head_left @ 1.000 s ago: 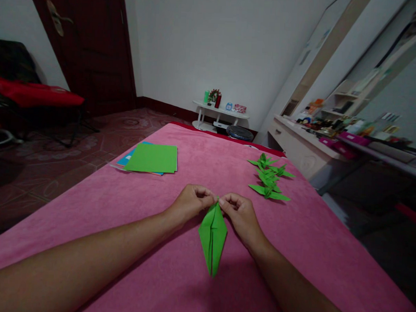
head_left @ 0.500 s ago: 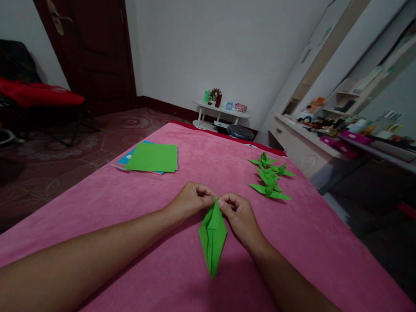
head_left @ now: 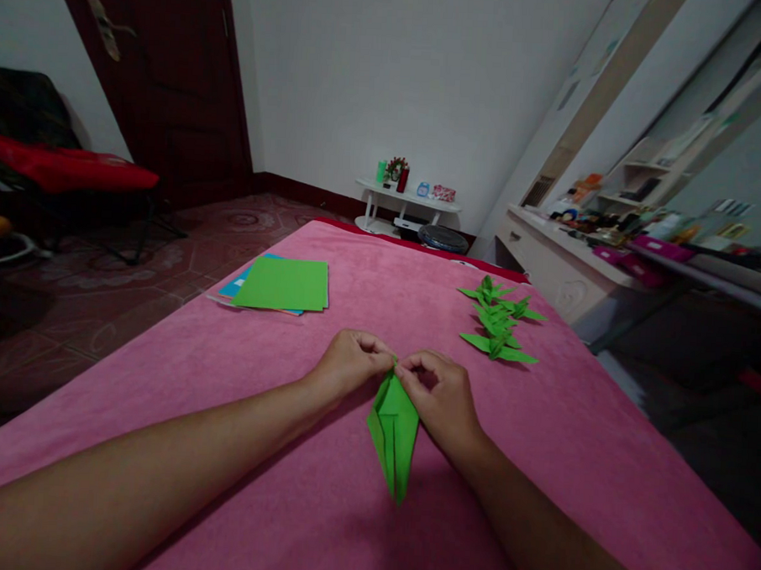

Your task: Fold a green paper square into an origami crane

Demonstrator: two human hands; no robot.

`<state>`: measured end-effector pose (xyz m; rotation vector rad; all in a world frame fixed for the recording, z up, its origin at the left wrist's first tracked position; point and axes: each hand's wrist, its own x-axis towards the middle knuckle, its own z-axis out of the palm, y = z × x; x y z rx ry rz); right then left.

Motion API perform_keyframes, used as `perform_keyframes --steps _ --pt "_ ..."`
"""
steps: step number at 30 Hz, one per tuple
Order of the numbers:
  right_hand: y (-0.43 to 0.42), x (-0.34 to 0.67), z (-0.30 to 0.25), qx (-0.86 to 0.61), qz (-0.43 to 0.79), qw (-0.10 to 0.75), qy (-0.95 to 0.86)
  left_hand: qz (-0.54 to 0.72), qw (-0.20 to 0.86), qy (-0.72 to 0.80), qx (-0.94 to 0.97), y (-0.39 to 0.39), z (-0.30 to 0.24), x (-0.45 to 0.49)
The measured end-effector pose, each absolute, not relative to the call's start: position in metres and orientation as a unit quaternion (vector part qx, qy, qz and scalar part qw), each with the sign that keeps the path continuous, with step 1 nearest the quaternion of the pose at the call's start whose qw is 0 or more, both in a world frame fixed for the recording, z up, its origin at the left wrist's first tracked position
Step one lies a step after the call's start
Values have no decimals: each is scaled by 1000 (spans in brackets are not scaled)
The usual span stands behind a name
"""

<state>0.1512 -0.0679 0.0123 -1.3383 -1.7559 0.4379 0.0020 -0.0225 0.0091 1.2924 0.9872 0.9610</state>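
A green folded origami paper (head_left: pixel 394 433), shaped like a long diamond, points its lower tip toward me over the pink cloth. My left hand (head_left: pixel 354 361) pinches its far tip from the left, thumb against fingertips. From the right, my right hand (head_left: pixel 437 390) pinches the same tip, its fingers almost touching the left ones. The very end of the tip is hidden between my fingers. Creases and a split run down the paper's lower half.
A stack of square paper (head_left: pixel 283 284), green on top with blue beneath, lies at the left. Several green folded paper pieces (head_left: pixel 497 319) sit in a cluster at the right. The pink cloth (head_left: pixel 221 480) covers the surface; a cluttered dresser (head_left: pixel 558 259) stands beyond its right edge.
The lower tip of the folded paper has swung slightly to the right. My right hand has closed in a little on the far tip. The whole view has shifted slightly.
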Motion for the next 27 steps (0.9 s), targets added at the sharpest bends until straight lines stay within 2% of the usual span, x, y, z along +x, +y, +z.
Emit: perform_keyframes --steps 2,10,21,27 --pt "-68 151 11 -537 154 433 -707 413 596 421 545 -23 9 2" --pt "-67 151 5 -556 213 459 -659 397 616 417 537 -25 15 1" --pt "-70 150 11 -562 75 424 -706 367 680 407 487 -29 24 2" --pt "-69 150 12 -568 147 462 -665 348 696 385 496 -27 28 -1"
